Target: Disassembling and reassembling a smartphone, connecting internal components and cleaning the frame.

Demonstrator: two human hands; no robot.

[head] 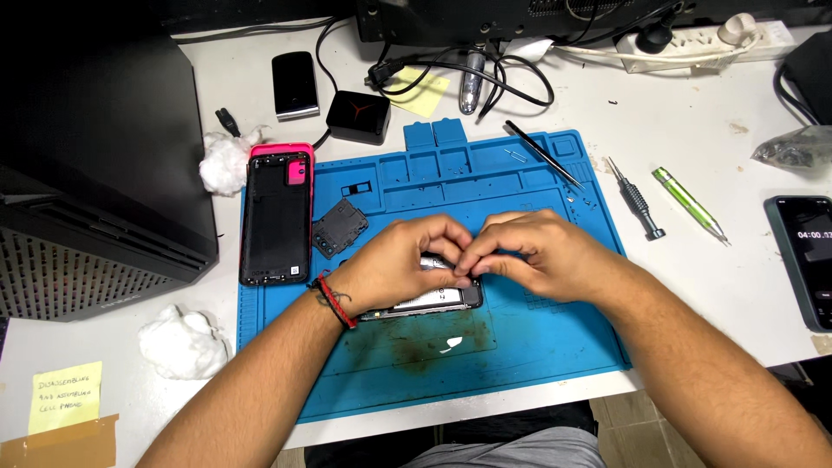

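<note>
Left hand: we see our left hand [403, 260] curled almost closed over the opened phone [433, 299], fingertips pressed down on its upper part; a red and black cord sits on the wrist.
Right hand: our right hand [537, 251] is curled the same way, its fingertips meeting those of the left hand in a pinch above the phone; we cannot tell whether anything small is caught between them.
Phone: it lies face down near the middle of the blue mat [520, 364], mostly hidden under both hands, only its lower edge and a corner showing.
Back cover: a black phone shell with a pink rim [277, 212] lies upright on the mat's left edge, well apart from the hands.
Small part: a dark square piece [340, 227] rests just right of the shell.
Tools: black tweezers [544, 154] lie on the mat's top right; a grey screwdriver [637, 199] and a green one [689, 204] lie on the white table [693, 121] beside it.
Notes: a yellow sticky note with handwriting [65, 394] sits at the lower left, brown tape below it; another yellow note [420, 91] lies under the cables at the top.
Timer: a second phone with a lit screen [806, 256] lies at the right edge.
Cotton: white wads [182, 342] lie left of the mat.
</note>
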